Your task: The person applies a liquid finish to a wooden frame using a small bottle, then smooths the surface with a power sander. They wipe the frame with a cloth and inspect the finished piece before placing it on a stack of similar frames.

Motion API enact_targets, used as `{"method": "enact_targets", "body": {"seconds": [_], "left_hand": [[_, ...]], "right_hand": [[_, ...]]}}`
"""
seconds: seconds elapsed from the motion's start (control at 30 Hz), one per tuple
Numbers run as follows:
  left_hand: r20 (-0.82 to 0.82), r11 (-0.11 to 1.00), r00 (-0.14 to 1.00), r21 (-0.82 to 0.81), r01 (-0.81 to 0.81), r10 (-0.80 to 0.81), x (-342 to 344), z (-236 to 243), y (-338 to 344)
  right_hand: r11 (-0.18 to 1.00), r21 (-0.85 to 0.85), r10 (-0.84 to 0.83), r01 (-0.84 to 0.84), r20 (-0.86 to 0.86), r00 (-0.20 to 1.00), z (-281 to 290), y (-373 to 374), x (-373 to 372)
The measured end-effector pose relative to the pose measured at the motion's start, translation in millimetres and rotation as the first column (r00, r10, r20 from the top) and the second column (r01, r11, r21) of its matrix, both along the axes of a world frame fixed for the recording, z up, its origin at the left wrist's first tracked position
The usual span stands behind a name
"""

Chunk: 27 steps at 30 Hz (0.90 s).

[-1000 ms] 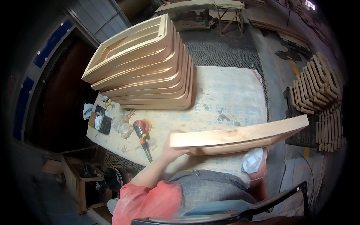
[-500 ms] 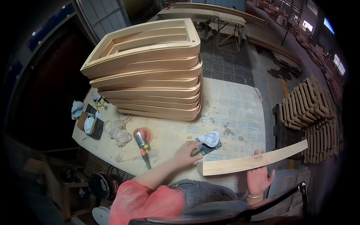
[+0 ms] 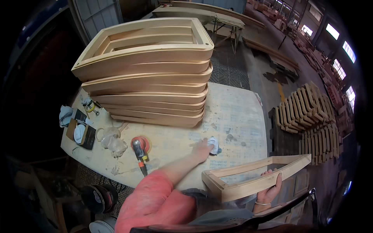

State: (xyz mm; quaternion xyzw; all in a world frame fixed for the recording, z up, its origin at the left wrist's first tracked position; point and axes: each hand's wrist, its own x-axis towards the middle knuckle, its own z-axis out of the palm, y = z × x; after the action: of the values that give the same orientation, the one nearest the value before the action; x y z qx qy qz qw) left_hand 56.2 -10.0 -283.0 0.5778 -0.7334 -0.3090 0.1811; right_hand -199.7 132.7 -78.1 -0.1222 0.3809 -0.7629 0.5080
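Two hands were busy. My left hand [image 3: 202, 149] lay palm down on the workbench [image 3: 233, 112], fingers closed over a crumpled white cloth [image 3: 213, 144] at its far tip; cloth touched the bench top. My right hand [image 3: 271, 189] was curled under the near rail of a curved wooden frame [image 3: 252, 176], fingers wrapped up over the rail's edge, thumb side hidden. Frame sat tilted off the bench's near right corner, its left end low and close to my lap, its right end out past the bench edge. A thin bracelet [image 3: 262, 203] sat on that wrist.

Left of my left hand, near: an orange orbital sander [image 3: 139, 149] lying on the bench, handle pointing back toward me. Further left: a clump of clear plastic wrap [image 3: 112, 141], then a stack of white discs on a dark box [image 3: 81, 134] at the bench's left edge. Beyond my left hand, well apart: a tall stack of similar curved frames [image 3: 147, 73], edges roughly aligned, top one open side up.

Right of my right hand, off the bench: stacked curved wooden slats [image 3: 307, 116] on the floor. Below both hands: a dark chair back rail [image 3: 272, 213]. Couldn't tell how hard the cloth was pressed.
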Motion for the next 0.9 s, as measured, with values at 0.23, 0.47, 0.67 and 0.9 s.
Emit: {"method": "enact_targets", "body": {"seconds": [0.23, 0.47, 0.67, 0.9], "left_hand": [[0.225, 0.876, 0.877, -0.345, -0.336, 0.424, 168, 94, 54], [0.103, 0.89, 0.894, -0.197, -0.411, 0.435, 193, 142, 135], [-0.642, 0.989, 0.753, 0.082, -0.12, 0.144, -11, 138, 155], [-0.43, 0.958, 0.869, -0.033, -0.286, 0.245, -43, 163, 132]], "right_hand": [[0.986, 0.139, -0.098, 0.089, 0.061, 0.993, 6, -2, -20], [0.994, -0.043, 0.104, -0.104, -0.002, 0.995, -9, -14, -27], [0.95, -0.125, 0.285, -0.287, -0.028, 0.958, -28, -36, -36], [0.771, 0.58, 0.308, -0.264, 0.023, 0.951, -172, -23, -95]]}}
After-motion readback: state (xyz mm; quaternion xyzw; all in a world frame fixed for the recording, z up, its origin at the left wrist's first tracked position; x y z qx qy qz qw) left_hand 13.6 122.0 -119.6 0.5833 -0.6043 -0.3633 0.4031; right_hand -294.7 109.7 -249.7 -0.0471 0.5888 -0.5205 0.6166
